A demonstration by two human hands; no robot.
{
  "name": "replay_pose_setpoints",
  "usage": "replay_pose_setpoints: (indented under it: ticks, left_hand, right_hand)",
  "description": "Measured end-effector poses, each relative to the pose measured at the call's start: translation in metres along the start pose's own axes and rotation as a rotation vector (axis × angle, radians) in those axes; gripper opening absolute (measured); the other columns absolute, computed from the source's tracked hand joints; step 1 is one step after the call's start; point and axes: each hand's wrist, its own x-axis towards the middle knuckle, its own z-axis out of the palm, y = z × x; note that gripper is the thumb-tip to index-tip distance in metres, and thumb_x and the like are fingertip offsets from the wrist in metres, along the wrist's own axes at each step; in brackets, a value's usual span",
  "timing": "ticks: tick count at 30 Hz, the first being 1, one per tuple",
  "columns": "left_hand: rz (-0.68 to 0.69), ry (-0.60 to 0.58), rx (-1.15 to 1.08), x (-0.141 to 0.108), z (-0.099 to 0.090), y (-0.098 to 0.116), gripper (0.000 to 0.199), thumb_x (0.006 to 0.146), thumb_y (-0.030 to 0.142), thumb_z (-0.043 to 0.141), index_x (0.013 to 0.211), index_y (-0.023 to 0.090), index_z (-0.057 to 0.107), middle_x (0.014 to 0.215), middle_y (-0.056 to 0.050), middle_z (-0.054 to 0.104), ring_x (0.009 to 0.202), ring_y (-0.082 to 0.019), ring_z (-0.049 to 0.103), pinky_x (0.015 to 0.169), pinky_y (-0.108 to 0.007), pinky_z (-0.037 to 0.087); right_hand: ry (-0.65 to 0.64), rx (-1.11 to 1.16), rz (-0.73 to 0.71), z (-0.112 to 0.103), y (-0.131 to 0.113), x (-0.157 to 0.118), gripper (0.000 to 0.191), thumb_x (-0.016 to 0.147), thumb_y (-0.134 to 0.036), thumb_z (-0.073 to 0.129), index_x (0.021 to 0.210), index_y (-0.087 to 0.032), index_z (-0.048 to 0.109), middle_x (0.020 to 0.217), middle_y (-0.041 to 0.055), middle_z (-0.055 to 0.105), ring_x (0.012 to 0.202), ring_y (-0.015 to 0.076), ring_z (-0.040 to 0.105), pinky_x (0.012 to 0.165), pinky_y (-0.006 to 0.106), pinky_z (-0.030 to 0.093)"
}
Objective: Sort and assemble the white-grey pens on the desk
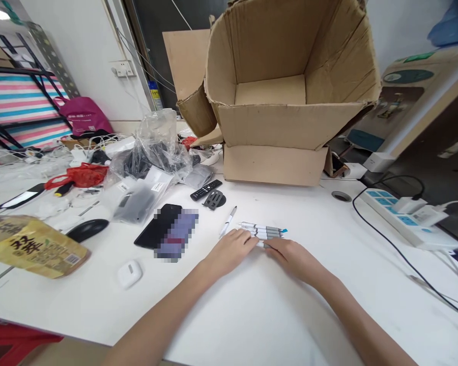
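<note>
i'm remotely pinching a pen (pixel 260 244) with left hand (pixel 234 247) and right hand (pixel 289 252) in front of the box (pixel 275 165) (likely light, stiff, slick; best held mid-barrel).

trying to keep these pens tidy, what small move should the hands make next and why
Probably nudge the nearest pen into line with the row of pens: the left hand and right hand are both at it, and the others lie side by side just beyond.
</note>
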Motion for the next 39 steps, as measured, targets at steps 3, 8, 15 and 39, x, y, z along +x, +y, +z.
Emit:
replay_pose_setpoints:
  ticks: [3,8,15,39]
  left_hand:
    - [-0.035,-0.005,-0.019,0.0,0.004,0.0,0.018,0.095,0.019,0.044,0.103,0.022,0.06,0.084,-0.004,0.064,0.079,-0.019,0.061,0.069,-0.029,0.046]
    - [-0.175,-0.043,-0.159,0.002,0.01,0.002,0.026,0.098,0.032,0.039,0.091,0.023,0.062,0.076,-0.001,0.067,0.071,-0.017,0.064,0.06,-0.026,0.041]
    - [-0.307,-0.105,-0.467,0.004,-0.006,0.003,0.033,0.098,0.033,0.036,0.079,0.023,0.061,0.073,0.002,0.067,0.067,-0.014,0.06,0.062,-0.024,0.04]
    - [-0.048,-0.075,0.295,0.003,0.012,0.017,0.021,0.098,0.023,0.037,0.098,0.014,0.056,0.082,-0.008,0.065,0.074,-0.023,0.066,0.057,-0.031,0.048]
  right_hand:
    - [-0.016,-0.037,-0.027,0.001,0.0,0.0,0.029,0.099,-0.028,0.039,0.081,-0.024,0.06,0.075,0.0005,0.067,0.065,0.0175,0.059,0.062,0.031,0.047]
    - [0.062,-0.15,-0.072,0.008,-0.001,0.0,0.026,0.099,-0.027,0.04,0.086,-0.023,0.062,0.073,0.0019,0.064,0.069,0.0186,0.058,0.06,0.029,0.043]
    - [0.217,-0.343,-0.232,0.007,-0.003,-0.001,0.027,0.099,-0.019,0.037,0.093,-0.021,0.064,0.071,0.0034,0.063,0.066,0.0178,0.055,0.061,0.029,0.04]
    - [0.029,-0.37,-0.084,0.008,-0.01,0.002,0.019,0.094,-0.011,0.045,0.108,-0.016,0.057,0.089,0.0076,0.069,0.079,0.0228,0.066,0.064,0.033,0.052]
